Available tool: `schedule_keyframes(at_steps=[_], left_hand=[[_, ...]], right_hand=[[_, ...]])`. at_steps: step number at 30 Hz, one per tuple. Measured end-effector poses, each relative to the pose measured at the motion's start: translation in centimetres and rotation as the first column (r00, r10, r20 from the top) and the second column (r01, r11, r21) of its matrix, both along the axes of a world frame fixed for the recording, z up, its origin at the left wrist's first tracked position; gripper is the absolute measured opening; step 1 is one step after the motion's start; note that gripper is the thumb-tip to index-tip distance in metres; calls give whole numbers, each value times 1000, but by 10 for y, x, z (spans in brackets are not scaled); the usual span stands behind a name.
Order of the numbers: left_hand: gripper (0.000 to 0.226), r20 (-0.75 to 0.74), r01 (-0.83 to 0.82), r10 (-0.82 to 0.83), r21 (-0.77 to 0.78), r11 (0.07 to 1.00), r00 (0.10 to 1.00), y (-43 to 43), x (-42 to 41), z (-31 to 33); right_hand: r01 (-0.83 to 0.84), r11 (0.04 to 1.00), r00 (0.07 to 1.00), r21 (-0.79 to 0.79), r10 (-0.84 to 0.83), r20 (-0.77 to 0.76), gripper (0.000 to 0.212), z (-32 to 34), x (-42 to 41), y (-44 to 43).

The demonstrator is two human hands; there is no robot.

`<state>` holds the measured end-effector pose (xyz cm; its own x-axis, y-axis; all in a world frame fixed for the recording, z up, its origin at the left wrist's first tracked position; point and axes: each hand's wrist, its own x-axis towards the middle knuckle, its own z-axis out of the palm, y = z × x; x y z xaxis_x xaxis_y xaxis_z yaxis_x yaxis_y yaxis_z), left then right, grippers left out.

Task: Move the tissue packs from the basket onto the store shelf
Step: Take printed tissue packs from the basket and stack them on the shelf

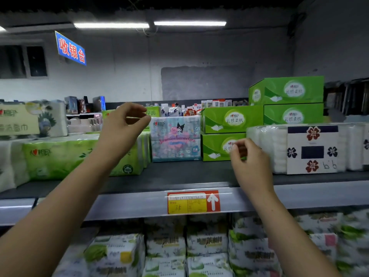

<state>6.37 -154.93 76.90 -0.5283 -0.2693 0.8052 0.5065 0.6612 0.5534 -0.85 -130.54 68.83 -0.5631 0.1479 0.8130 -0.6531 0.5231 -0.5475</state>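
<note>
A pastel cartoon-printed tissue pack (175, 137) stands upright on the dark top shelf (179, 172), between green packs and green boxes. My left hand (124, 124) hovers just left of it, fingers loosely curled, holding nothing. My right hand (249, 156) hangs lower to the pack's right, in front of the green boxes, fingers loosely curled and empty. Neither hand touches the pack. The basket is out of view.
Large green tissue packs (60, 156) fill the shelf's left. Stacked green tissue boxes (231, 119) and a white flower-labelled pack (311, 149) stand at the right. A red and yellow price tag (192, 201) sits on the shelf edge. More tissue packs (205, 246) fill the shelf below.
</note>
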Motion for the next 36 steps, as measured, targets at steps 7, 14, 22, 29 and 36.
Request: schedule_keyframes(at_steps=[7, 14, 22, 29, 36], left_hand=[[18, 7, 85, -92, 322, 943, 996, 7, 50, -63], [14, 86, 69, -120, 452, 889, 989, 6, 96, -95], [15, 60, 84, -133, 509, 856, 989, -9, 156, -131], [14, 119, 92, -194, 574, 813, 974, -58, 203, -151], [18, 63, 154, -246, 623, 767, 967, -98, 227, -170]], right_hand=[[-13, 1000, 987, 18, 16, -161, 9, -4, 12, 1], [-113, 991, 943, -71, 85, -323, 23, -19, 36, 4], [-197, 920, 979, -340, 201, -24, 14, -49, 115, -1], [-224, 770, 856, -598, 448, 256, 16, -80, 175, -28], [-105, 821, 861, -561, 357, 362, 14, -110, 224, -58]])
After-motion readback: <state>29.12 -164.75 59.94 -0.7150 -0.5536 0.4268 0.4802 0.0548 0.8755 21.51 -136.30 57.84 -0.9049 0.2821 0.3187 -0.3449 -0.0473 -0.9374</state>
